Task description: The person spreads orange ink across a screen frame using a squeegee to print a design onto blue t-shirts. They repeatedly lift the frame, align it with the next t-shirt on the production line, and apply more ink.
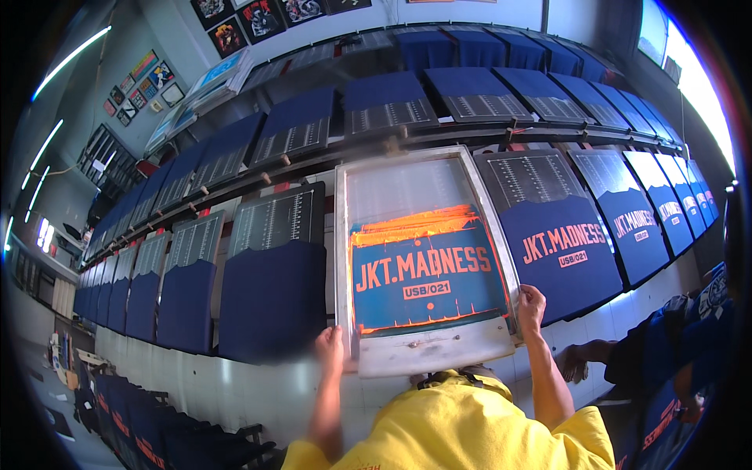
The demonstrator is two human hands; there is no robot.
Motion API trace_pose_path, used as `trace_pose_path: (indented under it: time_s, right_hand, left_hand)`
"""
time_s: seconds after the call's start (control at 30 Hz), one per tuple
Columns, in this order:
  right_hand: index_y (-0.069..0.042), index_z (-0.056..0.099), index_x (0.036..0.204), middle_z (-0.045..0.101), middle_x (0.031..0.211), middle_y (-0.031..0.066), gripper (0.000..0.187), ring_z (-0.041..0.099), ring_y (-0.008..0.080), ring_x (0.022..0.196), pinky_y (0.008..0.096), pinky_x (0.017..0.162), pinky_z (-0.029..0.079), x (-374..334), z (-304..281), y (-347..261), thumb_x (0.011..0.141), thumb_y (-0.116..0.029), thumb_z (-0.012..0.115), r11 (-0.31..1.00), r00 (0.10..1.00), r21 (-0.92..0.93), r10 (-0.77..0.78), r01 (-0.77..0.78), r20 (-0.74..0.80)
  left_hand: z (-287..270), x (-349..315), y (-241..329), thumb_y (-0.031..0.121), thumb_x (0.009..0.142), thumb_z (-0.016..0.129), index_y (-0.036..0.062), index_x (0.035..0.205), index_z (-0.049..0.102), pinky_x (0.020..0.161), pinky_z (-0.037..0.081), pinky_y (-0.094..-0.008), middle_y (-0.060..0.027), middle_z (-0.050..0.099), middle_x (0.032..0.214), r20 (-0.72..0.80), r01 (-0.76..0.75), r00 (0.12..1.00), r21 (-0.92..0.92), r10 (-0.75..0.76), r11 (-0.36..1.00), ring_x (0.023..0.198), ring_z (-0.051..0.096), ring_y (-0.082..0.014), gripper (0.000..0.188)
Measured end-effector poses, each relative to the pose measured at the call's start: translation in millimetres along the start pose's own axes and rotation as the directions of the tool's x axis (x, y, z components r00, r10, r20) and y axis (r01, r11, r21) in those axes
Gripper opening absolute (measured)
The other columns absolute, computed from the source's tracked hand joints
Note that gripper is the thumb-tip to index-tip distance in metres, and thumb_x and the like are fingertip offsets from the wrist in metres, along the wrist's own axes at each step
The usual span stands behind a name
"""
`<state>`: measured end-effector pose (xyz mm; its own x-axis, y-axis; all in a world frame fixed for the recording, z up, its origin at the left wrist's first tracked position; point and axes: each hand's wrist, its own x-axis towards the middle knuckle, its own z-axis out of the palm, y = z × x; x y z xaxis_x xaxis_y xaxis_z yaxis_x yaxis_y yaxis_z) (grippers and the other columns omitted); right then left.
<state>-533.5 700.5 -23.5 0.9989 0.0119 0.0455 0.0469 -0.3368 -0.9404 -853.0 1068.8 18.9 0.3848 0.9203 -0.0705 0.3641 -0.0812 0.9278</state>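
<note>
In front of me a screen-printing frame (479, 184) with pale, worn edges lies over one of the boards. Its mesh carries a blue stencil with bold lettering, and a thick band of orange ink (419, 225) crosses the mesh above it. Across the near end of the frame sits a wide whitish bar (435, 346). My left hand (330, 345), slightly blurred, is closed on the frame's near left edge. At the near right edge my right hand (531, 305) grips the frame, fingers bent round the side.
Right of the frame, navy shirts with orange lettering (554, 247) lie on boards. Plain navy shirts (270, 301) are on boards to the left, with another row (384, 94) behind a rail. A person's hand (576, 360) is close by on the right. Printed dark garments (149, 423) hang lower left.
</note>
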Motion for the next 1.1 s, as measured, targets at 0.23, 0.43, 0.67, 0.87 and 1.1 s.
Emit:
trace_pose_path:
  time_s: [0.23,0.43,0.67,0.87,1.1]
  right_hand:
    - [0.004,0.073,0.104,0.073,0.084,0.0075,0.021,0.065,0.0115,0.071,0.0264,0.067,0.05,2,5,5,0.087,0.001,0.061,0.999,0.999,-0.03,-0.027,0.026,-0.032]
    - [0.003,0.073,0.104,0.073,0.079,0.0121,0.023,0.069,0.0166,0.07,0.0311,0.069,0.054,2,8,16,0.085,-0.002,0.061,0.998,0.999,-0.067,-0.011,0.008,-0.047]
    - [0.001,0.074,0.102,0.073,0.079,0.0116,0.018,0.067,0.0136,0.07,0.0287,0.067,0.053,-4,22,-1,0.089,-0.003,0.062,0.996,0.995,-0.083,-0.053,0.046,-0.079]
    - [-0.003,0.073,0.102,0.072,0.082,0.0148,0.019,0.07,0.0224,0.074,0.0333,0.07,0.053,-5,22,3,0.088,-0.007,0.061,0.991,0.993,-0.128,-0.063,0.049,-0.103]
    - [-0.006,0.071,0.101,0.071,0.08,0.0147,0.016,0.069,0.0251,0.072,0.0354,0.068,0.053,-9,19,-7,0.089,-0.008,0.061,0.988,0.996,-0.151,-0.024,0.011,-0.086]
  left_hand:
    - [-3,2,-8,0.021,0.097,0.062,-0.0017,0.084,0.062,0.062,0.037,-0.0293,0.002,0.054,0.072,0.037,0.07,0.997,-0.072,-0.067,0.995,0.067,0.045,-0.0091,0.026]
    - [-5,6,-9,0.019,0.096,0.065,-0.0042,0.095,0.069,0.061,0.036,-0.0267,0.0044,0.053,0.073,0.098,0.092,0.991,0.0,-0.092,0.996,0.068,0.043,-0.006,0.023]
    - [-13,22,-27,0.018,0.096,0.061,-0.0064,0.079,0.059,0.054,0.032,-0.0364,-0.0017,0.044,0.06,0.114,-0.218,0.975,0.357,0.19,0.908,0.06,0.037,-0.0106,0.03]
    - [-8,19,-17,0.019,0.096,0.059,-0.0079,0.079,0.059,0.054,0.033,-0.0373,-0.0048,0.041,0.058,0.115,-0.23,0.973,0.353,0.202,0.907,0.058,0.036,-0.0124,0.032]
    - [-8,18,-16,0.021,0.098,0.059,-0.01,0.081,0.059,0.056,0.036,-0.0395,-0.0088,0.045,0.058,0.127,-0.224,0.974,0.39,0.189,0.893,0.057,0.039,-0.0146,0.035]
